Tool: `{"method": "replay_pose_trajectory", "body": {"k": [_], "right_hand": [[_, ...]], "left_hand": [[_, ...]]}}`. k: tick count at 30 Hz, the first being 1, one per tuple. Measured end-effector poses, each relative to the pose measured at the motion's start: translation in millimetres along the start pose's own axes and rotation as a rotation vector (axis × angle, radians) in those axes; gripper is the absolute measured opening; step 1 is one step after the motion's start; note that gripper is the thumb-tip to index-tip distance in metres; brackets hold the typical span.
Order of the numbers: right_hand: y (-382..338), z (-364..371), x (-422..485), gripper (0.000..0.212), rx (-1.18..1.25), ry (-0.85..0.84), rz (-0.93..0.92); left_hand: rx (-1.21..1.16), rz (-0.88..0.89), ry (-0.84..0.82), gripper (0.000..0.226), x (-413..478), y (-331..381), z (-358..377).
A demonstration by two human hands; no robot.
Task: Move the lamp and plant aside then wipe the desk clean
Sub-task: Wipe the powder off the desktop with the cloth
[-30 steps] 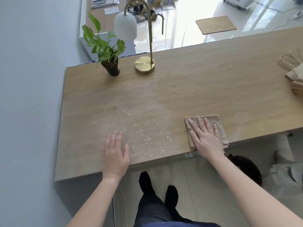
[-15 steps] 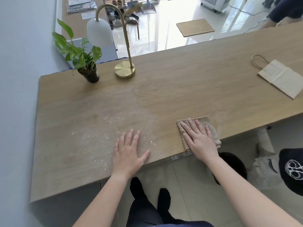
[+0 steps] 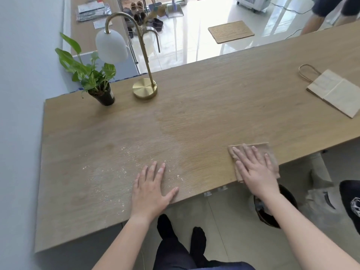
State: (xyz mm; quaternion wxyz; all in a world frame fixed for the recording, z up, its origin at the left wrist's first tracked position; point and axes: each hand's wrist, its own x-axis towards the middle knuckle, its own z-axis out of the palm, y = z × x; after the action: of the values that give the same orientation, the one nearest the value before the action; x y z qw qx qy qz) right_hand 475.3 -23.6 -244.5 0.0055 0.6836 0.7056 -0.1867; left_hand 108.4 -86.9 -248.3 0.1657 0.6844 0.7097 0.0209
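Note:
A long wooden desk (image 3: 214, 106) fills the view. At its far left corner stand a potted plant (image 3: 97, 82) in a black pot and, beside it, a brass lamp (image 3: 145, 90) with a white shade. My right hand (image 3: 253, 168) presses flat on a folded beige cloth (image 3: 270, 152) at the desk's near edge. My left hand (image 3: 152, 188) lies flat on the bare wood, fingers spread, holding nothing. Pale crumbs (image 3: 124, 170) are scattered on the desk left of that hand. A darker, damp-looking patch runs between the two hands.
A brown paper bag (image 3: 335, 92) lies flat on the desk at the right. A grey wall (image 3: 19, 114) borders the desk's left end. A dark bin (image 3: 272, 211) sits on the floor under my right arm. Another person's arm (image 3: 313, 22) shows at the far right.
My left hand has shifted right along the near edge, closer to the cloth. The view has swung right, bringing the paper bag fully into sight. My right hand stays on the cloth.

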Motion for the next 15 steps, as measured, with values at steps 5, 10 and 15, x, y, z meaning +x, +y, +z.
{"method": "replay_pose_trajectory", "body": {"k": [5, 10, 15], "right_hand": [[0, -27, 79, 0.057, 0.059, 0.054, 0.305], [-51, -10, 86, 0.055, -0.026, -0.013, 0.021], [-2, -17, 36, 0.051, -0.033, -0.05, -0.046]], "left_hand": [[-0.004, 0.001, 0.011, 0.097, -1, -1, 1], [-0.016, 0.002, 0.02, 0.097, -1, 0, 2], [-0.018, 0.012, 0.032, 0.096, 1, -3, 2]]}}
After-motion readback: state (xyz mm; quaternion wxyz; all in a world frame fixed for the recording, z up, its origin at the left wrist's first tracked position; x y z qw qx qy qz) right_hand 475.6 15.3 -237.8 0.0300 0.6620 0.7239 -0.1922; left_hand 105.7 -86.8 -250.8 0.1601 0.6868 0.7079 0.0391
